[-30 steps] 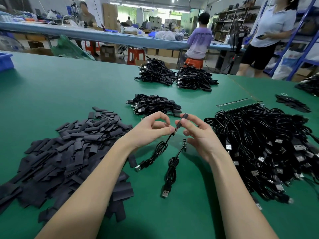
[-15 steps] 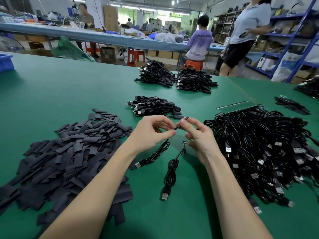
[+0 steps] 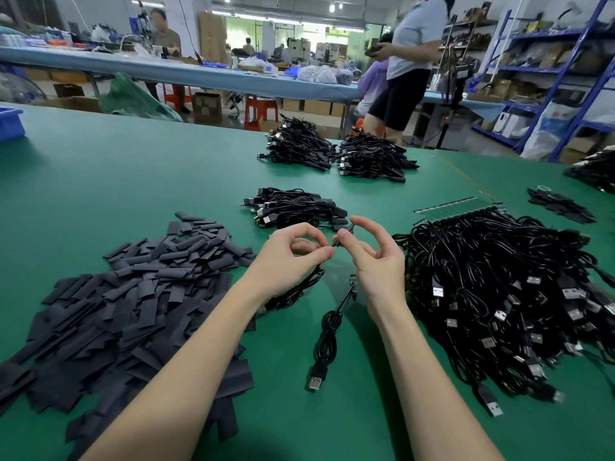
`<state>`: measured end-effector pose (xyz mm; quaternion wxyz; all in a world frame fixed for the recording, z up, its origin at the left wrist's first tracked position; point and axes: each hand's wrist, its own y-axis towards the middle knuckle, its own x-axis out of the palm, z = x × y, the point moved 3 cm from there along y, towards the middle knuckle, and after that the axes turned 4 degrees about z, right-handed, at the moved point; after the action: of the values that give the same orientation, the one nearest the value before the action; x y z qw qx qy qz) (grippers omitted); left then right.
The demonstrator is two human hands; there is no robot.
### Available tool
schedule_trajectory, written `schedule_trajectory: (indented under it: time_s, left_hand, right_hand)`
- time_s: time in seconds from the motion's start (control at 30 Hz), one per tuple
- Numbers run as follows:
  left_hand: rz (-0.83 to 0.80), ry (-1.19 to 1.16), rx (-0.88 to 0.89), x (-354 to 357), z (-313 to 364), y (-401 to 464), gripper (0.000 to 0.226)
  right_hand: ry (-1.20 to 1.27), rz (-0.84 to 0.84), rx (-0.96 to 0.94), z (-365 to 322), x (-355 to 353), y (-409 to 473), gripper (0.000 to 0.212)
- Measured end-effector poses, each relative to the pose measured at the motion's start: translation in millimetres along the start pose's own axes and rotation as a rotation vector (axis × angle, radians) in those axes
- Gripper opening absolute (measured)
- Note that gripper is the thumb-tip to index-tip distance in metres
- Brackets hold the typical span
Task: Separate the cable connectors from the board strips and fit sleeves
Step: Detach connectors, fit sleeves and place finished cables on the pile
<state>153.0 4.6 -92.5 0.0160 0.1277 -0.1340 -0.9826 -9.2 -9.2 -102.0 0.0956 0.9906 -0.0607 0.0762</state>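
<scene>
My left hand [image 3: 290,257] pinches a thin black cable [image 3: 299,287] just below its tip, and the cable hangs down under the palm. My right hand [image 3: 372,261] pinches a small black sleeve [image 3: 344,232] at that tip, right beside the left fingertips. A second coiled cable [image 3: 327,341] with a small board piece at its top and a USB plug [image 3: 316,380] lies on the green table [image 3: 133,181] below my hands. A heap of flat black sleeves [image 3: 133,294] lies at the left. A big tangle of cables [image 3: 499,294] joined to a green board strip [image 3: 456,207] lies at the right.
Three bundles of cables [image 3: 293,207] lie beyond my hands, two of them farther back. More sleeves [image 3: 559,204] sit at the far right. A blue bin [image 3: 10,123] stands at the left edge. A person [image 3: 409,61] walks past behind the table.
The sleeve has slid further down the cable tip between my fingers, and both hands stay close together. The person behind has walked left.
</scene>
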Motion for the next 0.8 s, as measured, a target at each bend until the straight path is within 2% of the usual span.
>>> schedule_trajectory:
  time_s: [0.33,0.5,0.8]
  left_hand:
    - [0.056,-0.1,-0.078,8.0,0.3,-1.8,0.018]
    - [0.106,-0.137,-0.104,7.7,-2.0,-1.9,0.021]
    - [0.101,-0.105,-0.114,5.0,-2.6,-3.0,0.021]
  right_hand:
    - [0.049,0.104,-0.05,-1.6,3.7,-2.9,0.017]
    - [0.051,0.103,-0.033,5.6,6.5,-4.8,0.018]
    - [0.06,0.086,0.01,10.8,10.6,-6.9,0.021]
